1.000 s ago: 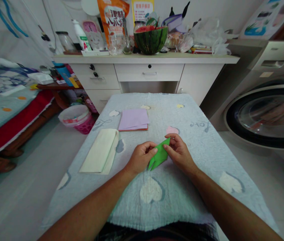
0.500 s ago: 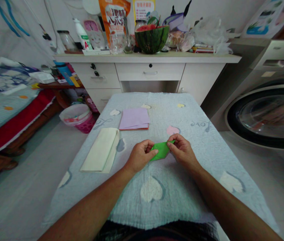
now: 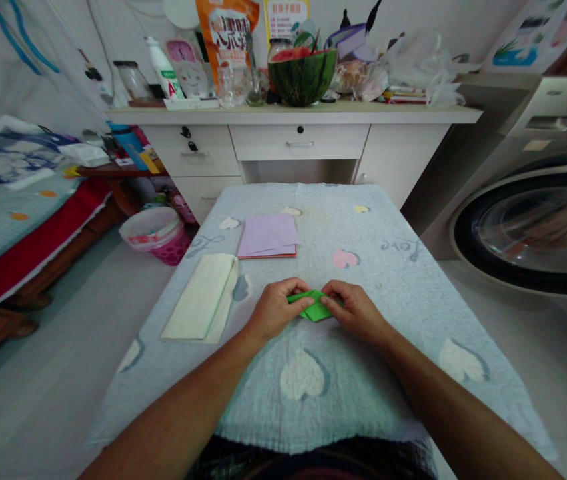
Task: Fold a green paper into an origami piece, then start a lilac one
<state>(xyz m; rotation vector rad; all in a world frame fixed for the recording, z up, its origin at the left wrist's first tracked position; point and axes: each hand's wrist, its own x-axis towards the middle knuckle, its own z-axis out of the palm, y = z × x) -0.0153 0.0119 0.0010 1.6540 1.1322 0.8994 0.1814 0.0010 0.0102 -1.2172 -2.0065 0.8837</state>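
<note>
Green folded paper (image 3: 313, 308): small, creased piece, flat or nearly flat on pale blue tablecloth (image 3: 393, 313), at middle of table, between both hands. Only central part visible; ends covered by fingers.

Left hand (image 3: 274, 309): at left end of green folded paper, thumb and fingertips pinched on upper left edge, knuckles curled.

Right hand (image 3: 356, 311): at right end of same piece, thumb and forefinger pressed down on it, palm low over cloth. Fingertips of both hands nearly touching across the paper.

Pale blue tablecloth: textured weave, printed with white, pink and yellow hearts; spread over whole table.

Lilac paper stack (image 3: 268, 236): flat sheets, red edge showing beneath; farther up the table, apart from hands.

Cream folded cloth (image 3: 204, 297): long rectangle, left of left hand, near but not touching.

Halved watermelon (image 3: 302, 75): on cluttered desk (image 3: 413, 117) beyond table, among bottles, jar, bags.

Washing machine (image 3: 528, 220): at right, round door facing table.

Pink bin (image 3: 156, 235): on floor at left, lined with white bag, beside bed (image 3: 8, 220).
</note>
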